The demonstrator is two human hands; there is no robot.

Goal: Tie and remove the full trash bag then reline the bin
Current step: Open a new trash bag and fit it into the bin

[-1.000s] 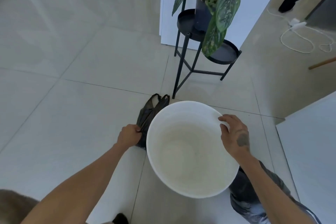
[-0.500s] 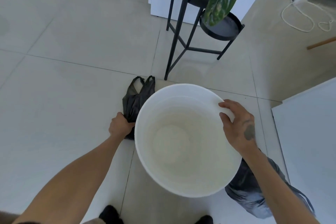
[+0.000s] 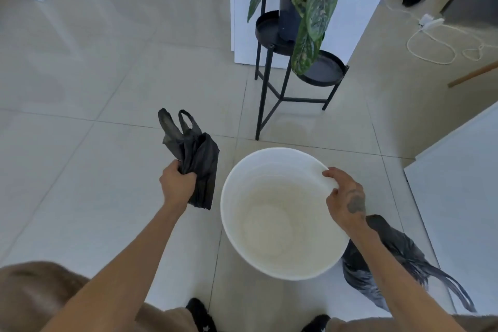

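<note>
A person looks down at their own two bare arms over a pale tiled floor (image 3: 80, 170). The left hand (image 3: 176, 184) is curled in a fist around a crumpled black plastic bag (image 3: 198, 155). The bag's two loop handles stick up beyond the knuckles, and its loose end hangs below the fist. Just to the right of that grip stands a round white bin (image 3: 237, 197), its bare white inside showing. The right hand (image 3: 346, 198) pinches the bin's far-right rim, thumb inside and fingers over the edge. Beneath that forearm, against the bin's outer wall, a full dark trash bag (image 3: 398, 253) lies on the floor with its handles trailing; whether it is knotted cannot be seen. Beyond the bin stands a black metal plant stand (image 3: 265, 94) holding a leafy potted plant (image 3: 318, 8).
</note>
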